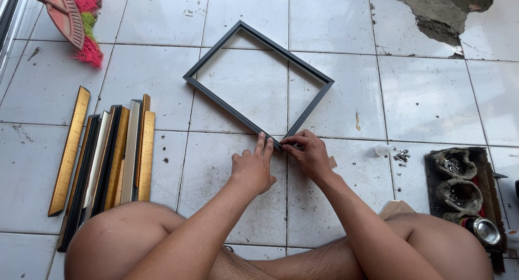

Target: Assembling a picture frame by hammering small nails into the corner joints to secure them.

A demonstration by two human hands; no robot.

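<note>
Bare knees filled the bottom of the frame; just above them both hands met at the near corner of the dark frame [258,85]. The left hand [252,166] pressed flat and open, the right hand [308,153] pinched the corner, and the frame stretched away toward upper centre.

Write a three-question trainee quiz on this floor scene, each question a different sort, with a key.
1. True or false: both hands touch the frame at its near corner.
2. Multiple choice: the loose moulding strips lie to the person's A) left, B) right, C) beyond the frame.
3. Fill in: the broom lies at the top ____ of the view.

Key:
1. True: the left hand presses flat beside the corner, and the right hand pinches it with its fingers.
2. A.
3. Left.
</note>
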